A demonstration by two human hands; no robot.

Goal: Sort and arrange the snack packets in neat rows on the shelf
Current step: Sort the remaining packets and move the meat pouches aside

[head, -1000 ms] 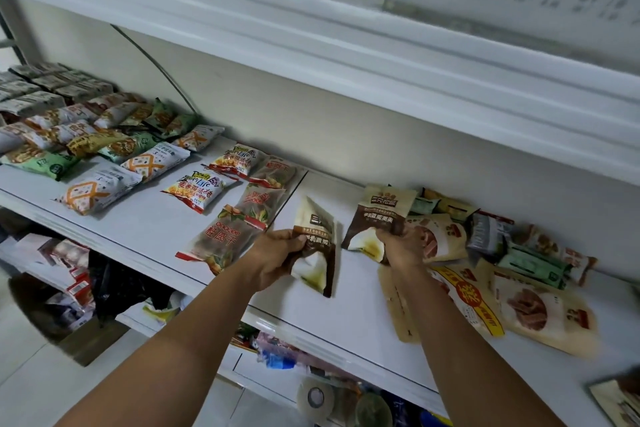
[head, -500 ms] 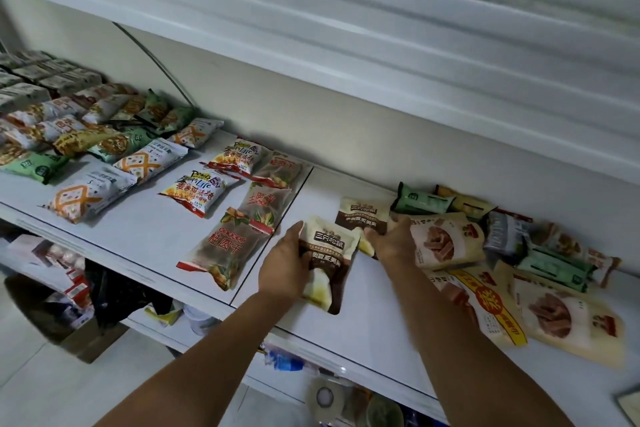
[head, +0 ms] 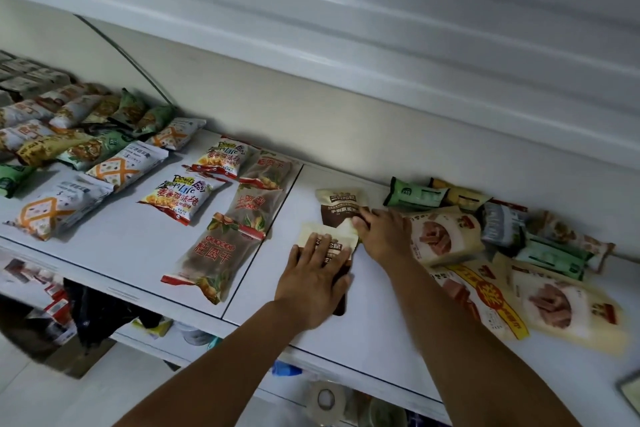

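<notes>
Two brown-and-cream nut packets lie flat on the white shelf [head: 131, 253], one behind the other. My left hand [head: 311, 282] lies flat with spread fingers on the near packet [head: 311, 234]. My right hand [head: 384, 236] rests at the lower right corner of the far packet [head: 337, 204], thumb on its edge; the fingers are hidden. Neat rows of packets fill the left: clear longan packets [head: 214, 260], yellow "Life" packets [head: 180, 198], white-and-orange packets [head: 55, 208].
An unsorted heap lies to the right: cream packets with red meat pictures [head: 440, 239], green packets [head: 412, 196], a yellow-banded packet [head: 485, 302]. An upper shelf [head: 346, 55] overhangs. Boxes and a tape roll [head: 325, 399] sit on the lower shelf.
Both brown packets went from being held up to lying flat on the shelf in a column. My left hand flattened onto the near one; my right hand set the far one down.
</notes>
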